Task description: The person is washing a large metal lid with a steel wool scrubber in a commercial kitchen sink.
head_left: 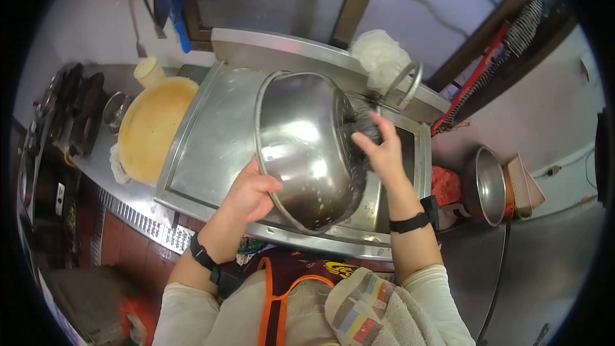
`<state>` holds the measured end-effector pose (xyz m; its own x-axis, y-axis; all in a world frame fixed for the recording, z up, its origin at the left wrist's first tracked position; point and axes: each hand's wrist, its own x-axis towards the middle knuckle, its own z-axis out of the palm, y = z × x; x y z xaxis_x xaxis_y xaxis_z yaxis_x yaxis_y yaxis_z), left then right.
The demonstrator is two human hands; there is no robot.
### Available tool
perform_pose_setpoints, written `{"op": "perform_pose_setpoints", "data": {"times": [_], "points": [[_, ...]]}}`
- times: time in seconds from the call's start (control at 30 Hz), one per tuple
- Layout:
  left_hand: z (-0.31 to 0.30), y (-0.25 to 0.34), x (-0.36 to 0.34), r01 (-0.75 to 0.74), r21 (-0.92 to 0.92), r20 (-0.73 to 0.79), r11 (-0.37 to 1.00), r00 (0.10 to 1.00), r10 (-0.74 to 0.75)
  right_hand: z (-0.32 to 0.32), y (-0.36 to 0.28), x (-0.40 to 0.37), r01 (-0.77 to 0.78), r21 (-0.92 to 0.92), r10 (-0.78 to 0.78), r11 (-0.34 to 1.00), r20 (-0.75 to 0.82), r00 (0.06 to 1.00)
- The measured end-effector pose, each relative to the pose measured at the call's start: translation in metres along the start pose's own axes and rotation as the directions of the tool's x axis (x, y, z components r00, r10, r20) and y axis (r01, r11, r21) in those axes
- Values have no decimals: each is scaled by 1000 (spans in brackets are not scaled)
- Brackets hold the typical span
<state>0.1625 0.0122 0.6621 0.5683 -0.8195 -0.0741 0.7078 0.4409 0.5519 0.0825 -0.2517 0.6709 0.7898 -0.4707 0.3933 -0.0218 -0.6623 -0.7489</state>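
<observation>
A large round stainless-steel bowl [301, 147], shiny and flecked with white suds, is held tipped on its side; a dark wire scouring pad [360, 125] presses against its right wall.

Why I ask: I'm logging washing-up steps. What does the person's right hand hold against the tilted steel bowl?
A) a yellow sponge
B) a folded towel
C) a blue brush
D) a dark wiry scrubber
D: the right hand presses a dark wiry scrubber against the side of the steel bowl, while the left hand grips the bowl's lower rim.
</observation>
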Motion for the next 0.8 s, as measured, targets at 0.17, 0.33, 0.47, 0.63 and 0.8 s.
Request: {"op": "perform_pose_setpoints", "data": {"times": [0.17,0.33,0.47,0.63,0.8], "points": [[41,-20,5,-1,170,-17,986,1000,4,5,-72,-37,402,-190,-398,896,58,915],[49,-40,6,76,602,-19,795,997,-81,6,-104,-36,357,-446,-411,821,-26,911],[54,-53,-5,-4,870,116,493,974,-197,-29,-94,37,66,-504,-160,861,-146,976],[43,-43,-3,118,745,-44,657,991,-128,-4,-113,-24,256,-451,-276,855,22,961],[25,-34,-11,129,748,-141,651,989,-34,25,-116,-64,436,-431,-483,790,2,876]]}}
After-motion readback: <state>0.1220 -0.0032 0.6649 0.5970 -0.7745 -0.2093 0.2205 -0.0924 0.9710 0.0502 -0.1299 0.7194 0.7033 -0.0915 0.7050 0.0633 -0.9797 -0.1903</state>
